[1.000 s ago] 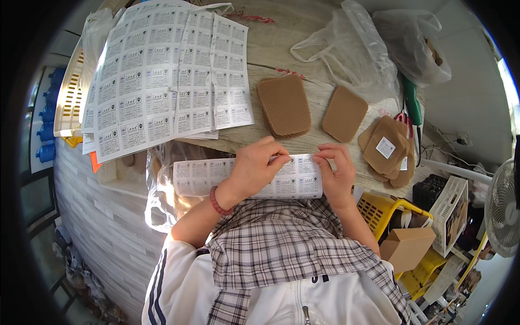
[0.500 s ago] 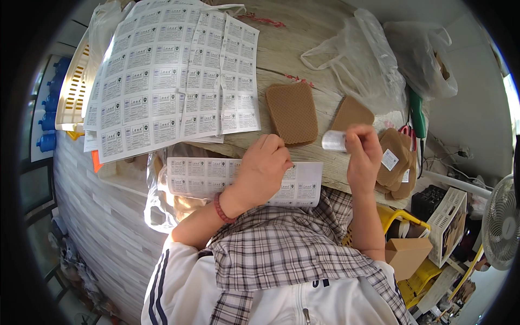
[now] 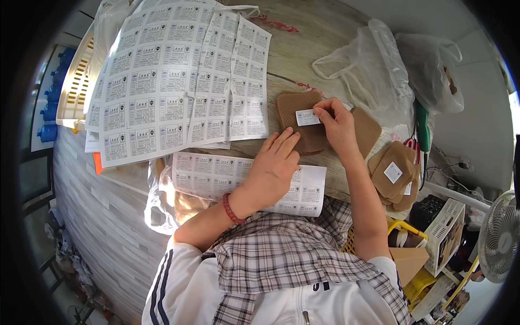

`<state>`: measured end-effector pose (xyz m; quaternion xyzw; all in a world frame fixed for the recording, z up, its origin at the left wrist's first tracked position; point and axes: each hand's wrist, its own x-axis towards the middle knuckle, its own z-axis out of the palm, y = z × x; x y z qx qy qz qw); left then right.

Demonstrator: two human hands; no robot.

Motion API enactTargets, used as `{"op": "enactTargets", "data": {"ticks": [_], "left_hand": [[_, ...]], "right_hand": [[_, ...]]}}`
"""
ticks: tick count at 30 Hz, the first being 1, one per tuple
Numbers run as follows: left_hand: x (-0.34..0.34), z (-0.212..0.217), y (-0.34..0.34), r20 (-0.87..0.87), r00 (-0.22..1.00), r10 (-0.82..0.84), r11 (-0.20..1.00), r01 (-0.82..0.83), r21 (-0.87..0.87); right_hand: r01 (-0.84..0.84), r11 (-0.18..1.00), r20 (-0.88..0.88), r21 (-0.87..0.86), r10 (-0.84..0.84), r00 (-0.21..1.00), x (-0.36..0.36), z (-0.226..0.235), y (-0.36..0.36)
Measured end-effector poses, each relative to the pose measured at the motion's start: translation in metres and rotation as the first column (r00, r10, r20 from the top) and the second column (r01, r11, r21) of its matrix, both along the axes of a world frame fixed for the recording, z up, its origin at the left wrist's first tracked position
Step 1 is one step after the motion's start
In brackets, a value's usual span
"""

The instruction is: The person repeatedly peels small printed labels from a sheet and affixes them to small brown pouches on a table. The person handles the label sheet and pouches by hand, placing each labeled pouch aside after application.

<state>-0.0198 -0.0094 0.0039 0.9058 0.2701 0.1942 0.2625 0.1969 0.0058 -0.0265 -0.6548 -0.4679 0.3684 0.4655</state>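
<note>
Large label sheets (image 3: 157,81) lie at the left of the counter (image 3: 295,59). A narrower label sheet (image 3: 203,172) sits below, partly under the left hand (image 3: 271,174), whose fingers are extended, tips against the lower part of the brown pad (image 3: 293,104). Over this pad, the right hand's (image 3: 341,129) fingers pinch one label (image 3: 306,118) by its right end. The step in hand appears to be label placement; the next move calls for squaring the label, then even pressing.

two hands (image 3: 273,174), one pinched label (image 3: 307,118), two labelled pads (image 3: 392,156) at right, one fan (image 3: 502,238)
</note>
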Motion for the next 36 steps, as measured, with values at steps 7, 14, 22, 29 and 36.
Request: {"op": "enactTargets", "data": {"ticks": [7, 14, 22, 29, 36], "left_hand": [[0.002, -0.001, 0.0011, 0.007, 1.0, 0.019, 1.0, -0.019, -0.004], [0.0043, -0.0001, 0.0007, 0.114, 0.988, 0.108, 0.987, -0.093, -0.128], [0.0047, -0.0007, 0.0067, 0.026, 0.999, 0.033, 0.999, -0.034, 0.035], [0.0058, -0.0032, 0.0042, 0.012, 1.0, 0.028, 0.997, -0.029, 0.072], [0.0059, -0.0044, 0.0033, -0.022, 1.0, 0.012, 0.996, -0.01, 0.084]], "right_hand": [[-0.018, 1.0, 0.049, -0.004, 0.018, 0.999, 0.0015, 0.0013, 0.0022], [-0.007, 1.0, 0.116, -0.015, 0.009, 0.993, 0.0003, 0.0022, 0.003], [-0.016, 1.0, 0.117, -0.006, 0.016, 0.993, -0.0008, 0.0042, 0.0037], [-0.025, 1.0, 0.12, -0.007, 0.026, 0.992, -0.0002, 0.0042, 0.0034], [-0.022, 1.0, 0.134, -0.011, 0.023, 0.991, -0.0005, 0.0031, 0.0023]]}}
